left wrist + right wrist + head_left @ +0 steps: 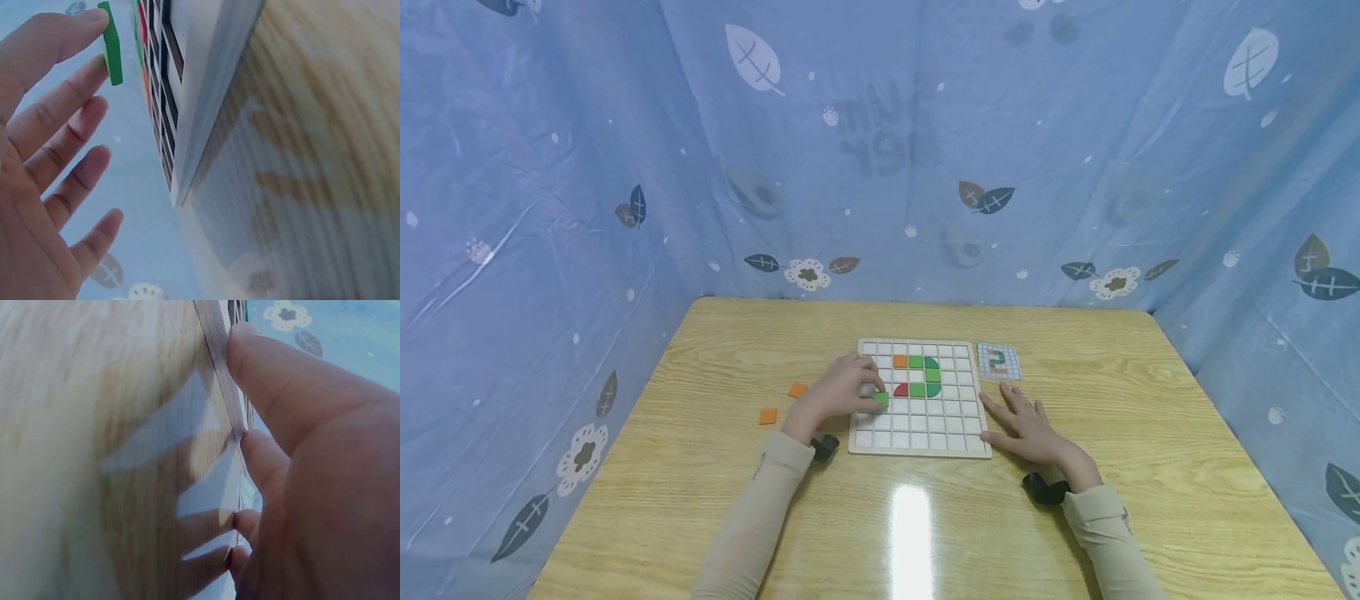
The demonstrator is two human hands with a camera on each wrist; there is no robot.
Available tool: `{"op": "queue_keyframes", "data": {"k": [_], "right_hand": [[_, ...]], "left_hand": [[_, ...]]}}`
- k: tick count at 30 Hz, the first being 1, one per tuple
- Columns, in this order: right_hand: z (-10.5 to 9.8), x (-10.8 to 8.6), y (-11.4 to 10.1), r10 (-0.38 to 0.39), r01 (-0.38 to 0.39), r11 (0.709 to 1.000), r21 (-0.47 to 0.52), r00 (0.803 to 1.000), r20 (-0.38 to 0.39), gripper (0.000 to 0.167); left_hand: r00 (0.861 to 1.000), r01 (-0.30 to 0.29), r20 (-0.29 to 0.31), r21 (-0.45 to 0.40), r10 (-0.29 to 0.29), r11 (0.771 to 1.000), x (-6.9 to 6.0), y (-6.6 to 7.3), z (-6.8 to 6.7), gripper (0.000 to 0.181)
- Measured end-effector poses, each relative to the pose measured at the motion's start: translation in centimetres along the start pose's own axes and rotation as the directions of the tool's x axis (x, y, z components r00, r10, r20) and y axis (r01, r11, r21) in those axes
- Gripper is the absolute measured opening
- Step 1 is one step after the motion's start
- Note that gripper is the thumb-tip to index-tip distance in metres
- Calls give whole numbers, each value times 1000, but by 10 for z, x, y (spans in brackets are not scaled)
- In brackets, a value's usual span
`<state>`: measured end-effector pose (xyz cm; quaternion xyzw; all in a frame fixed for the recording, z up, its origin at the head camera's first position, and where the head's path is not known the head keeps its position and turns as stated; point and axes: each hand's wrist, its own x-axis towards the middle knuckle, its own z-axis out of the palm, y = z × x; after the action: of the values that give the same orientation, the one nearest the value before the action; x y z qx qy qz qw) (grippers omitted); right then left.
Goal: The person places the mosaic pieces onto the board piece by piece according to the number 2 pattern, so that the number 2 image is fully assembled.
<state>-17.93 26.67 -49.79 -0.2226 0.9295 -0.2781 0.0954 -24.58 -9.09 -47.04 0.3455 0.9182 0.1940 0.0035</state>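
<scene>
Between thumb and index finger, my left hand (842,389) pinches a green square tile (112,47) above the left part of a white gridded board (917,444). The other left fingers are spread apart in the left wrist view. On the board lie several tiles: an orange square (900,361), green squares, green rounded corner pieces (933,389) and a red rounded piece (902,390). My right hand (1030,429) lies with fingers spread at the board's right edge. Its thumb and index fingertip touch the frame; the other fingers rest on the table.
A small pattern card (998,362) with a coloured grid lies right of the board. Two loose orange tiles (767,416) sit on the wooden table (662,492) left of the board. A patterned blue curtain (880,233) surrounds the table's back and sides.
</scene>
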Motion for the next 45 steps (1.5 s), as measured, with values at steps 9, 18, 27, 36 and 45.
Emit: {"op": "queue_keyframes", "data": {"k": [9,18,27,36,45], "right_hand": [[0,0,1,-20,20,1000,3,1000,-17,67],[0,0,0,0,0,1000,-2,1000,1,68],[0,0,1,10,-10,1000,6,1000,10,69],[1,2,2,14,-14,1000,9,1000,21,68],[0,1,2,18,-19,1000,12,1000,24,68]], "left_hand": [[1000,6,31,-12,-6,1000,5,6,4,25],[999,-15,50,31,13,999,12,11,8,24],[997,-16,75,54,12,998,17,15,11,22],[992,-12,126,130,-4,991,22,18,10,24],[991,-13,131,166,-9,986,23,19,11,27]]}}
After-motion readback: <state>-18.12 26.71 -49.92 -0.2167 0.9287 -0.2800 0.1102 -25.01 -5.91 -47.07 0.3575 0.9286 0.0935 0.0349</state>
